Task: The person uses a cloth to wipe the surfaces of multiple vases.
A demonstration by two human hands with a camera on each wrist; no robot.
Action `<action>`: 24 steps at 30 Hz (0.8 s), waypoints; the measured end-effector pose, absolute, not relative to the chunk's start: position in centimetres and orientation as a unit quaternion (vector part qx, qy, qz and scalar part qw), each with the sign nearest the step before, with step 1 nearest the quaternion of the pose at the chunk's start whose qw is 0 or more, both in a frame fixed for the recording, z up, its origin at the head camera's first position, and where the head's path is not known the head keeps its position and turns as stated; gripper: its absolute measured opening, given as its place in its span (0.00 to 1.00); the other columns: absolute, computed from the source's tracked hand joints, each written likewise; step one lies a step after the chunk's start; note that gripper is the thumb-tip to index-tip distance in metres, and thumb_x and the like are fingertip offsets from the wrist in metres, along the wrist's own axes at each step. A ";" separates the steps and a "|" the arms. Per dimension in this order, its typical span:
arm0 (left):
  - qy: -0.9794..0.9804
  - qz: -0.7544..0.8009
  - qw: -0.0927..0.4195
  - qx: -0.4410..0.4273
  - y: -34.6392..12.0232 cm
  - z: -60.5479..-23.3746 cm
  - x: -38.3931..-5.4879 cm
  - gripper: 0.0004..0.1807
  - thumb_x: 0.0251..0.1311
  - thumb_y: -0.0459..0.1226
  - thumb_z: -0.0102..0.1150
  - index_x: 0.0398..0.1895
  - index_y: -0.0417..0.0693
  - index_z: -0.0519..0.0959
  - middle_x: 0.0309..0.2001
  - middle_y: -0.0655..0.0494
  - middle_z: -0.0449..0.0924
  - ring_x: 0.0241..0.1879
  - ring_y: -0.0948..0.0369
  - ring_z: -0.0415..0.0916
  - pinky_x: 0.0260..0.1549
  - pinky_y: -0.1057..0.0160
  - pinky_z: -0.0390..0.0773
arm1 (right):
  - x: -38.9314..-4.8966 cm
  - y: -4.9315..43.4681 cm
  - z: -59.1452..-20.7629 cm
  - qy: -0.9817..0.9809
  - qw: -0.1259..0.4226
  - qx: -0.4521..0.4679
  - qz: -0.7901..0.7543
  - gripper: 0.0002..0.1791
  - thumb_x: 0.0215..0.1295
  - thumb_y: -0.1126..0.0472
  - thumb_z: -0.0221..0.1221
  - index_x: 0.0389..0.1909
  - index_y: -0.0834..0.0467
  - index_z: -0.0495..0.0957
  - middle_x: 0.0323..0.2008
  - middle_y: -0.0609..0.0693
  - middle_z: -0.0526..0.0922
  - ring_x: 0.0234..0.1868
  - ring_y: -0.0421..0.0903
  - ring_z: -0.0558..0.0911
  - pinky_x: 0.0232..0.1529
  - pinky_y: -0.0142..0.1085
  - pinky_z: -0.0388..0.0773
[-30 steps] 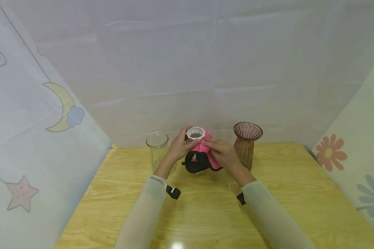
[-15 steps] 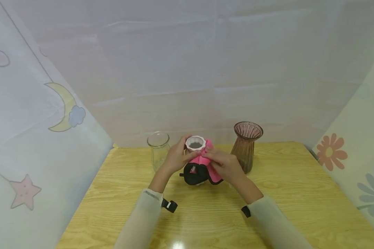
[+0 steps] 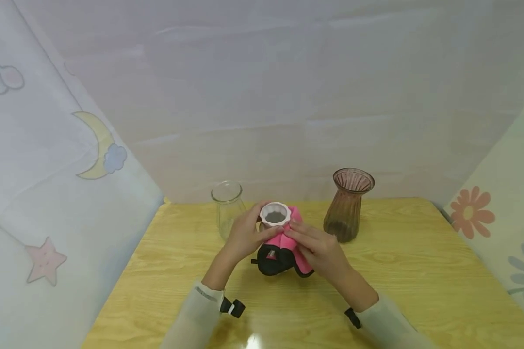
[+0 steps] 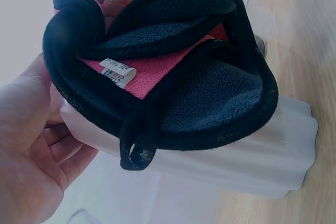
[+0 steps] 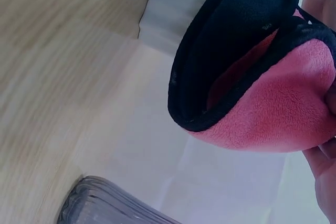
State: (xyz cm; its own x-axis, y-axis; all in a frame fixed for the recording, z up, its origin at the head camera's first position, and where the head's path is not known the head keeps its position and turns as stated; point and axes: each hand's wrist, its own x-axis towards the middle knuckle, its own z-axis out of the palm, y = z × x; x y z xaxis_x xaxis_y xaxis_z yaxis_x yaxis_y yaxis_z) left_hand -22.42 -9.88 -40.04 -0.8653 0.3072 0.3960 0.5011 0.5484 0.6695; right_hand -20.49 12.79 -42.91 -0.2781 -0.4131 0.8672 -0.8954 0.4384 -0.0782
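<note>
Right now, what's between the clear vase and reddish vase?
The head view shows a white vase and pink cloth, in the left grip and right grip.

The pink-and-black cloth (image 5: 268, 103) has a matt, fleecy nap, while the fluted white vase (image 4: 252, 163) looks smooth with a soft sheen. The clear vase (image 3: 228, 213) is smooth, glossy glass, the rose-brown vase (image 3: 345, 211) ribbed glass, and the wood-grain tabletop (image 3: 419, 276) shiny.
</note>
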 end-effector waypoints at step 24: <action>-0.856 -0.447 0.111 -0.237 -10.3 -40.3 -18.1 0.41 0.57 0.49 0.74 0.71 0.47 0.69 0.56 0.53 0.82 0.55 0.53 0.82 0.52 0.47 0.81 | -16.3 12.2 -44.0 -0.680 0.473 0.451 0.333 0.12 0.75 0.61 0.58 0.45 0.62 0.88 0.46 0.59 0.88 0.47 0.51 0.88 0.51 0.35 0.82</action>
State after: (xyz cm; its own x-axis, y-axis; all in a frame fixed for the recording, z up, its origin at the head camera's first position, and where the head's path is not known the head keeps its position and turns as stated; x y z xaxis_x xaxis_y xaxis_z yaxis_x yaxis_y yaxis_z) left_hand -18.14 -10.26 -40.33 -0.8630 0.3062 0.4018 0.5047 0.4890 0.7114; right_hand -16.35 12.15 -44.01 -0.1465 -0.2976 0.9434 -0.9282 0.3711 -0.0271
